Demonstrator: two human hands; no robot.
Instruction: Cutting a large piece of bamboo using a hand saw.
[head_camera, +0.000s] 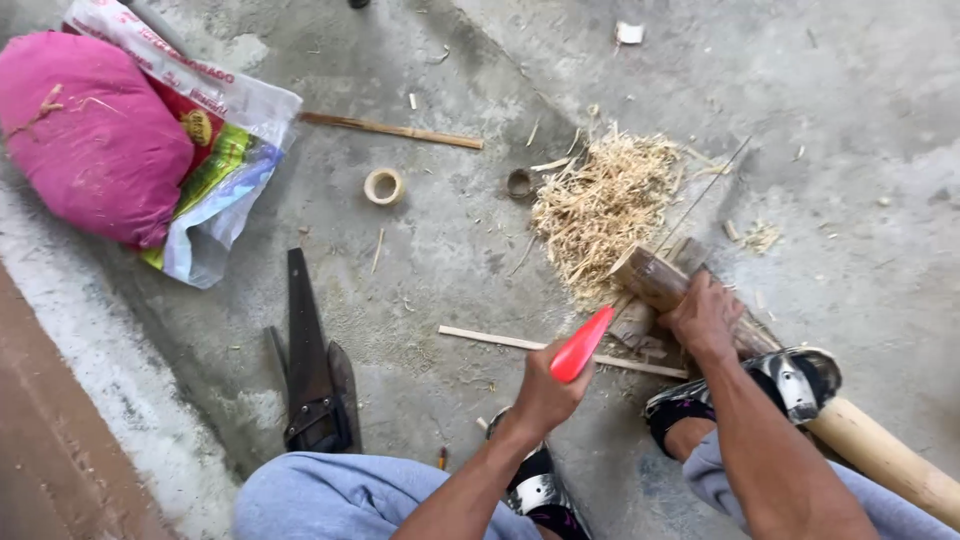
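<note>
My left hand (545, 392) is closed around the red handle (582, 343) of a cutting tool; its blade is hidden behind the bamboo. My right hand (703, 318) grips the cut end of a thick bamboo pole (880, 450) that runs off to the lower right. The pole's split end (650, 275) points at a heap of pale shavings (600, 200). My right foot, in a black sandal (790, 380), rests against the pole. A thin bamboo strip (490, 338) lies on the concrete just under my left hand.
A black hand saw and a dark sheath (310, 370) lie by my left knee. Two short bamboo rings (384, 186) (519, 183) and a slim stick (390, 129) sit farther out. A pink bundle (90, 135) on a printed plastic sack (225, 170) fills the upper left.
</note>
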